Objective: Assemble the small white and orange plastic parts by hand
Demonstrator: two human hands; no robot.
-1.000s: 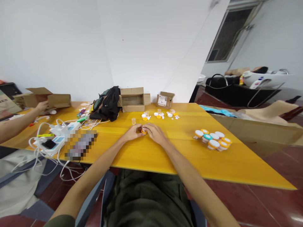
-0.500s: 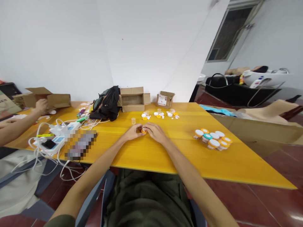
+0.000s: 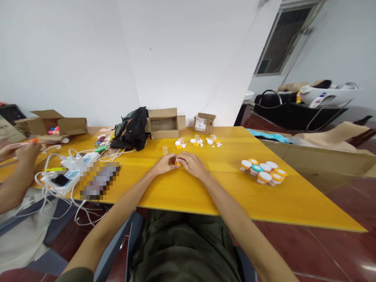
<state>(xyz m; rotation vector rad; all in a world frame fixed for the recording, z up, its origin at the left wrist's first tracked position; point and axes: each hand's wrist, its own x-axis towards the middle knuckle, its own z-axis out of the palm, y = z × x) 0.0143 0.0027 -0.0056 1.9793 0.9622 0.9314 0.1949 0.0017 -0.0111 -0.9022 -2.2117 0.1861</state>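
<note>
Both hands meet over the middle of the yellow table. My left hand [image 3: 165,164] is closed at the left side of a small orange cap [image 3: 178,162] with a white part on it. From the other side my right hand [image 3: 189,161] pinches the white part with its fingertips. Finer detail between the fingers is hidden. A clear small cup [image 3: 165,150] stands just beyond my left hand. Farther back lie groups of loose white and orange parts [image 3: 196,142]. On the right stands a cluster of lidded clear jars [image 3: 265,168] with orange, white and teal tops.
Left of my arm are a pixelated phone-like object [image 3: 100,181] and a power strip [image 3: 69,178] with tangled white cables. A black bag [image 3: 132,131], an open carton [image 3: 163,133] and a smaller box [image 3: 204,123] line the wall. A co-worker's hands [image 3: 25,152] are at far left.
My hands stay at the orange cap with little visible movement. The co-worker's hand has drawn back from the carton at the left, and a pink-and-blue item now shows there.
</note>
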